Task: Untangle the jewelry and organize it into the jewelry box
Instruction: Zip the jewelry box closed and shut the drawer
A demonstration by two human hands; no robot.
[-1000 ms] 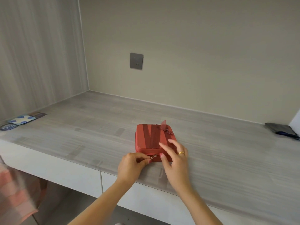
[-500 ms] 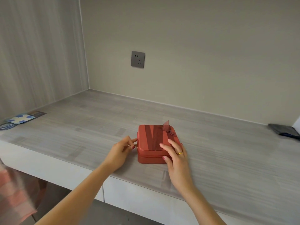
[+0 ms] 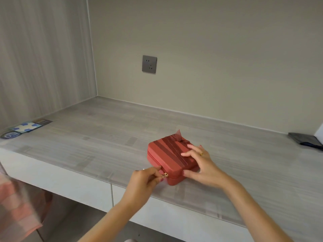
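Note:
A red square jewelry box (image 3: 164,151) with a striped lid and a small bow at its far corner lies closed on the grey desk (image 3: 97,137), turned with a corner toward me. My left hand (image 3: 145,182) pinches the gold zipper pull (image 3: 165,175) at the box's near corner. My right hand (image 3: 202,165), wearing a gold ring, holds the box steady with fingers on the lid and thumb on the near side. No loose jewelry is visible.
Blue-and-white cards (image 3: 26,128) lie at the desk's far left edge. A dark pouch (image 3: 305,138) sits at the far right. A wall socket (image 3: 149,64) is on the back wall. White drawer fronts (image 3: 70,182) run under the desk edge.
The box has turned so a corner faces me. My left hand went from the front to the left side, then back to the near corner with the zipper pull. My right hand stayed on the lid.

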